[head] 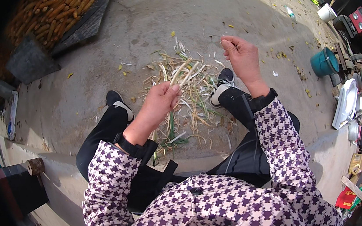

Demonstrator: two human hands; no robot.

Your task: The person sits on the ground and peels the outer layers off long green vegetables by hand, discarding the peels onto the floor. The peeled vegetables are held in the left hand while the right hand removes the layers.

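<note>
My left hand [163,99] grips a few scallions, their pale stalks [183,72] sticking up past the thumb. Green leaves [171,125] hang down below the same hand. Off to the right and raised, my right hand [243,56] has its thumb and fingers pinched together. A faint thin strand shows by those fingertips; whether they hold it is too fine to tell. Beneath and between my hands, a loose heap of scallion peelings and dry leaves [197,111] spreads over the concrete floor, between my two shoes.
Corn cobs [58,13] are piled at the upper left, beside a dark board [84,28] and a grey block [31,57]. On the right stand a teal bucket [324,62], a white bucket [326,13] and a white basin-like piece [346,104]. A plastic bottle [290,13] lies farther off.
</note>
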